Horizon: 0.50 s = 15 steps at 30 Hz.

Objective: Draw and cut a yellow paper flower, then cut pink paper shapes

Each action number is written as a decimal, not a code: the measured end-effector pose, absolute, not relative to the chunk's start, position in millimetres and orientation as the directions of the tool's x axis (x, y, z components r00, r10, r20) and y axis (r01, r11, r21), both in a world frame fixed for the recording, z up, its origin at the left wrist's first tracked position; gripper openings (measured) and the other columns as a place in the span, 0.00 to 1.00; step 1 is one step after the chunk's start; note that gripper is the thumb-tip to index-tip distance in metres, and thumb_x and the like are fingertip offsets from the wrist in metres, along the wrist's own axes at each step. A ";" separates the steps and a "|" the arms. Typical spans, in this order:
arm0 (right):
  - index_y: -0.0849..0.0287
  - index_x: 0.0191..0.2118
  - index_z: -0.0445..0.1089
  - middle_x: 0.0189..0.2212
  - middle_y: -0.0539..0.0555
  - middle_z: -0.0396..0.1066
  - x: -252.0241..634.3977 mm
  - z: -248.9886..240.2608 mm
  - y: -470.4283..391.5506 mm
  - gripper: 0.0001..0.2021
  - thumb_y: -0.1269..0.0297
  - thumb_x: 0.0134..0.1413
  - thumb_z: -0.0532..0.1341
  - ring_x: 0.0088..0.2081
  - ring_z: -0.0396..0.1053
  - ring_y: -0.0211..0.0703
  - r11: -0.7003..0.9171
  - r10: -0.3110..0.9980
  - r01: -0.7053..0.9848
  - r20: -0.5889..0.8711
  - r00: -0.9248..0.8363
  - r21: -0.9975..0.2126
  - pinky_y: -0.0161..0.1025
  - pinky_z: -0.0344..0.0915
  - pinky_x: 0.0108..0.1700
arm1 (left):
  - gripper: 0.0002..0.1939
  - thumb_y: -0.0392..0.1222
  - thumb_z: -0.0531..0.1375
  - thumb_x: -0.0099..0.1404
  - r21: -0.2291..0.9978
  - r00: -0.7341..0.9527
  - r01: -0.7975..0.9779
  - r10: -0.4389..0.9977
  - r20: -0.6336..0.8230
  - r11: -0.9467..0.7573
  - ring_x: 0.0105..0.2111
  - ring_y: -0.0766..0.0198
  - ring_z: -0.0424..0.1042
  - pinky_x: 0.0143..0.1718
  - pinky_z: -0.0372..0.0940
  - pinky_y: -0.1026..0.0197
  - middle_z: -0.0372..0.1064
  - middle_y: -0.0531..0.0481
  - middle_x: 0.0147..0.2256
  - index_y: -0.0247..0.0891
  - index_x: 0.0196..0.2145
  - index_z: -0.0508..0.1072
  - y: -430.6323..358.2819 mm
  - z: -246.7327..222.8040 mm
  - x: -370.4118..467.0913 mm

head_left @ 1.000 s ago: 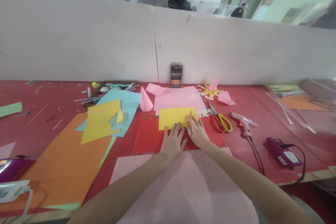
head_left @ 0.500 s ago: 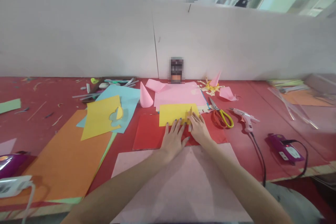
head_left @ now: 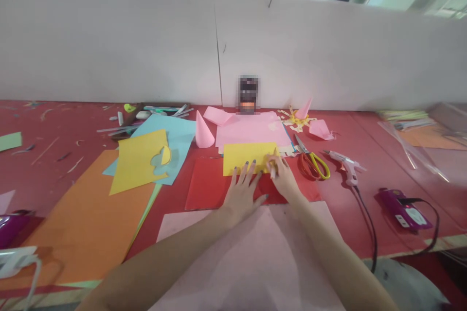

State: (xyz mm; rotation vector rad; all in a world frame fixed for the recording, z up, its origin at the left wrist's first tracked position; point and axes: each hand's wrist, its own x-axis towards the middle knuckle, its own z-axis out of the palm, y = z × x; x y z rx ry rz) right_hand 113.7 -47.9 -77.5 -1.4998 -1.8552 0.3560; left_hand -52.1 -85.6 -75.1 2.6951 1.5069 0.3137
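Against a white partition [head_left: 127,34], the red worktop [head_left: 32,180] carries paper, tools and scraps. The yellow sheet [head_left: 233,158] lies partly over a glossy red sheet [head_left: 209,184]. The left hand [head_left: 239,199] is spread, its fingertips at the yellow sheet's lower edge; the right hand [head_left: 283,180] pinches a small pale object [head_left: 273,171] near the sheet's right end, too blurred to name.

With the left fingers only on that lower edge, the sheet could pivot if the right hand pushes sideways, and the smooth-looking layer beneath may let it slide. A hard press with the pinched object could crease or tear the paper.

The scissors [head_left: 308,154] lie just beside the right hand; a wide elbow or wrist swing could knock them. Farther right, the glue gun's [head_left: 349,167] cable [head_left: 366,209] runs down near the right forearm, so a snag could drag the gun; whether its tip is hot, I cannot tell.
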 end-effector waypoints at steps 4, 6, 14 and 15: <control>0.55 0.40 0.61 0.42 0.59 0.72 104.9 -56.5 -37.2 0.08 0.59 0.58 0.50 0.43 0.71 0.48 0.226 0.938 0.576 0.336 0.090 -0.785 0.43 0.67 0.40 | 0.32 0.56 0.47 0.62 0.107 0.496 0.849 0.851 0.175 -0.517 0.63 0.48 0.34 0.59 0.36 0.40 0.36 0.43 0.64 0.40 0.61 0.50 -87.9 -71.7 -50.7; 0.56 0.39 0.60 0.40 0.59 0.72 98.1 -52.9 -31.7 0.09 0.58 0.59 0.49 0.41 0.72 0.46 0.257 0.938 0.480 0.336 0.086 -0.839 0.41 0.67 0.39 | 0.32 0.56 0.46 0.63 0.102 0.489 0.854 0.855 0.173 -0.510 0.63 0.49 0.34 0.59 0.36 0.39 0.38 0.43 0.64 0.40 0.61 0.49 -88.7 -70.9 -50.8; 0.55 0.38 0.60 0.36 0.57 0.74 87.3 -70.9 -23.9 0.09 0.57 0.59 0.50 0.43 0.71 0.46 0.211 0.971 0.189 0.227 0.069 -0.959 0.47 0.64 0.48 | 0.34 0.60 0.43 0.63 0.147 0.504 0.843 0.855 0.123 -0.518 0.62 0.47 0.37 0.58 0.39 0.39 0.39 0.43 0.63 0.40 0.61 0.48 -88.5 -73.0 -53.1; 0.55 0.38 0.59 0.36 0.57 0.74 88.0 -71.2 -23.1 0.09 0.56 0.59 0.49 0.42 0.72 0.46 0.191 0.976 0.170 0.206 0.074 -0.967 0.47 0.64 0.48 | 0.34 0.60 0.43 0.62 0.155 0.508 0.839 0.852 0.124 -0.522 0.62 0.47 0.37 0.58 0.39 0.39 0.39 0.43 0.63 0.41 0.61 0.48 -88.2 -73.3 -53.4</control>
